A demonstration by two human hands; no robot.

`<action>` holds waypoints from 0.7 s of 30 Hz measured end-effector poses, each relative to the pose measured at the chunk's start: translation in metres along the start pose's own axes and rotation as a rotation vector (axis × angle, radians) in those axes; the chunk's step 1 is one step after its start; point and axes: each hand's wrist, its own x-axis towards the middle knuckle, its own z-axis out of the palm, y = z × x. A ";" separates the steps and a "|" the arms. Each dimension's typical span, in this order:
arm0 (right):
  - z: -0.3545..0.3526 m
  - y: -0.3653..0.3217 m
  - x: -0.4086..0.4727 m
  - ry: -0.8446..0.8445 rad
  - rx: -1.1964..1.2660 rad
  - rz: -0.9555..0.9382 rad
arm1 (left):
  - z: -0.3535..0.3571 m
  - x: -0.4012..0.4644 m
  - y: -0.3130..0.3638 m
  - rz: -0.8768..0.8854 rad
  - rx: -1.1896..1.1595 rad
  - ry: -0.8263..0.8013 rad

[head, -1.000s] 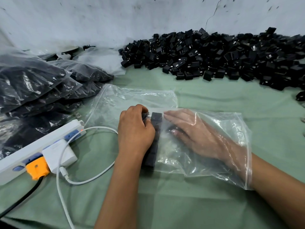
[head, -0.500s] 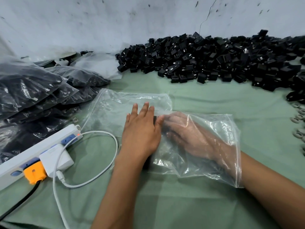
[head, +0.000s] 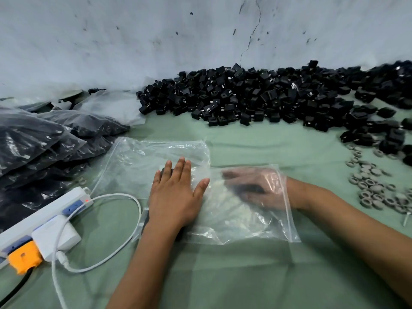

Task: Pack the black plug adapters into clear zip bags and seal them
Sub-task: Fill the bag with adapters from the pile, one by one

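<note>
Right hand [head: 254,190] withdrawn toward bag [head: 234,221] mouth, adapters [head: 166,172] seemingly under left hand [head: 176,197].

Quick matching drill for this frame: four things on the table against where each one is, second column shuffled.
Things:
1. left hand
2. right hand
3. loose adapter pile
4. grey rings

Places:
A. heaped along the wall at the back
B. inside the clear zip bag
C. scattered on the green cloth at the far right
D. flat on top of the bag, fingers spread

Pairs: 1-D, 2-B, 3-A, 4-C
</note>
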 end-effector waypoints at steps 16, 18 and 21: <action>-0.072 0.020 0.128 0.252 -0.380 0.447 | 0.002 -0.003 0.006 0.023 -0.016 0.056; -0.063 0.034 0.158 0.174 -0.539 0.501 | 0.003 -0.004 0.006 0.026 -0.020 0.063; -0.055 0.055 0.193 0.140 -0.685 0.555 | 0.005 -0.006 0.004 0.026 -0.023 0.073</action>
